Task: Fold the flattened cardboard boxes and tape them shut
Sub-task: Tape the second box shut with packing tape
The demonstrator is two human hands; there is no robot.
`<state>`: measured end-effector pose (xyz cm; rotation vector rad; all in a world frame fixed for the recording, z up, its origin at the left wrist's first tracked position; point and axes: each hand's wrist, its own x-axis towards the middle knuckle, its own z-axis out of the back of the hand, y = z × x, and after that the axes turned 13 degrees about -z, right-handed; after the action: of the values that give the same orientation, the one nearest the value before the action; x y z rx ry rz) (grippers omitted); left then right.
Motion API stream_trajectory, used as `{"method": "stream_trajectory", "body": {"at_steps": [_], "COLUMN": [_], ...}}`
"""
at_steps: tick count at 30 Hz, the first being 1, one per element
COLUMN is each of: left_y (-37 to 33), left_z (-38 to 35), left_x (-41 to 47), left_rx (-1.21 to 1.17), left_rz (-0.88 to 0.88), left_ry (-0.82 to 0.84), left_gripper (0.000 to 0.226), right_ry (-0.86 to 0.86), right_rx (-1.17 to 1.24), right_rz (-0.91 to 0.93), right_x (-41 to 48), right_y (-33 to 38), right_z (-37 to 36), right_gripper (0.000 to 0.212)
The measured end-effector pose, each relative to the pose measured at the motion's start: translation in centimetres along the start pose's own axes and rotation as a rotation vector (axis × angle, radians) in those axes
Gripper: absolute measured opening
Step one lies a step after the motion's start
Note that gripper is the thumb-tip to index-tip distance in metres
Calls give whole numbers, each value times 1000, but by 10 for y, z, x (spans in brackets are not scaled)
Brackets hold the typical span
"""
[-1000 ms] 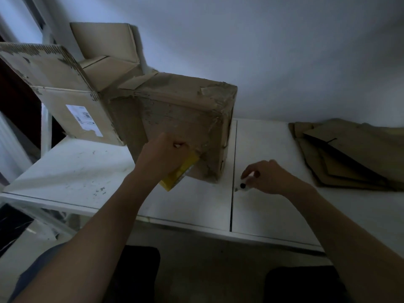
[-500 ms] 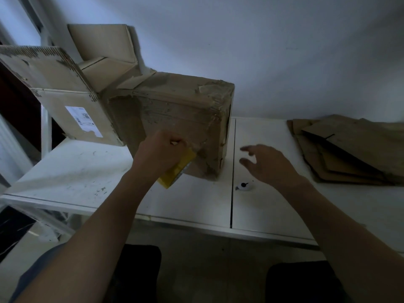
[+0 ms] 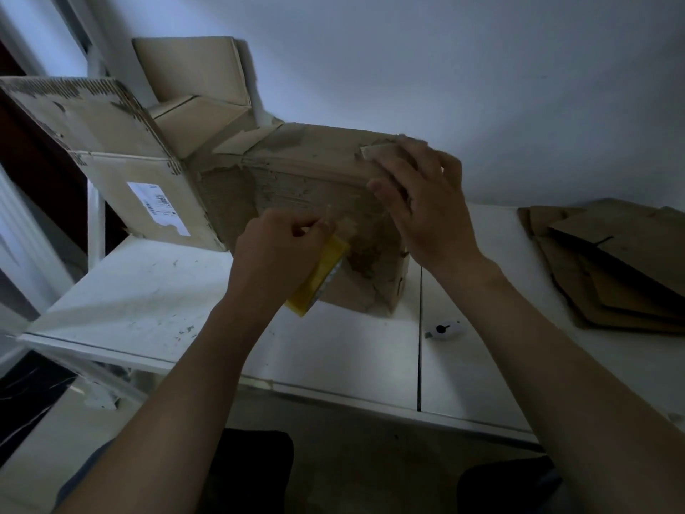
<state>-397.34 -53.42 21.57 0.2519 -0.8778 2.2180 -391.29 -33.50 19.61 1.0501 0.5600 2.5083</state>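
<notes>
A worn, folded cardboard box (image 3: 296,179) stands on the white table (image 3: 155,302), tilted toward me. My left hand (image 3: 276,250) grips a yellow tape roll (image 3: 320,278) against the box's front face. My right hand (image 3: 419,202) rests on the box's upper right corner, fingers spread over the top edge and thumb on the front face. A small white cutter (image 3: 443,330) lies on the table to the right of the box, with no hand on it.
Folded boxes (image 3: 122,168) with a shipping label stand stacked at the back left. A pile of flattened cardboard (image 3: 622,261) lies at the right. The table's front edge runs just in front of my arms; a seam (image 3: 419,339) splits the tabletop.
My right hand let go of the white cutter on the table, rose, and settled on the box's upper right corner. My left hand stayed on the tape roll.
</notes>
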Motion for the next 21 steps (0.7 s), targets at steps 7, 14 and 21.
{"method": "stream_trajectory", "body": {"at_steps": [7, 14, 21], "left_y": [6, 3, -11], "left_z": [-2, -1, 14], "left_x": [0, 0, -10], "left_rx": [-18, -160, -540], "left_rz": [44, 156, 338], "left_ry": [7, 6, -27], "left_gripper": [29, 35, 23], "right_ry": [-46, 6, 108], "right_rx": [19, 17, 266], "right_rz": [-19, -7, -165], "right_x": [3, -8, 1], "right_y": [-12, -13, -7], "right_z": [-16, -11, 16], "right_gripper": [59, 85, 61]}}
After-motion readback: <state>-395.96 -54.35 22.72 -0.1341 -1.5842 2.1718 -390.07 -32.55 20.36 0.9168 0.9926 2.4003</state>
